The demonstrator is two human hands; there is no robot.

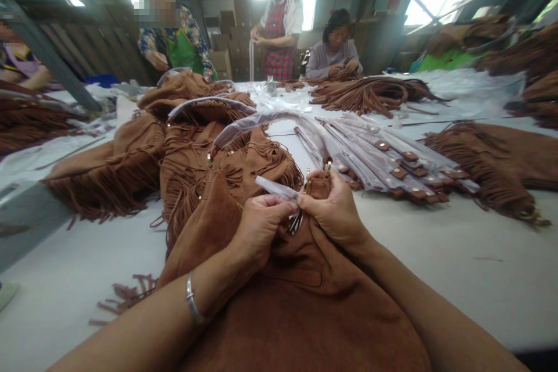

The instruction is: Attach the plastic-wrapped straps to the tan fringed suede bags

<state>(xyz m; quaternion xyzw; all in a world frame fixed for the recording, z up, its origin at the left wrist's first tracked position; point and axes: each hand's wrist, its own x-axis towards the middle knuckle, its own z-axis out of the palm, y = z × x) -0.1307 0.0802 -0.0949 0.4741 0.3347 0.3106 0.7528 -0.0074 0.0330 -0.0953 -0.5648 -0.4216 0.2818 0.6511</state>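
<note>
A brown suede handbag (305, 319) with fringe lies in front of me, its handle (261, 119) wrapped in clear plastic. My left hand (261, 224) pinches a whitish plastic strip (276, 188), whose free end sticks out to the upper left. Wrapped around the bag's upper edge by the metal handle ring (328, 164) is my right hand (337, 209). Its thumb meets the strip close to the left fingertips. Just under the fingers hang thin dark strands (295, 222), partly hidden. What else lies between the fingertips is hidden.
Plastic-wrapped straps (375, 154) with snap ends lie beyond my right hand. Other fringed bags (117, 157) are at left, and one (501, 157) at right. Brown strips (370, 93) are heaped farther back. Several people work across the white table (492, 261).
</note>
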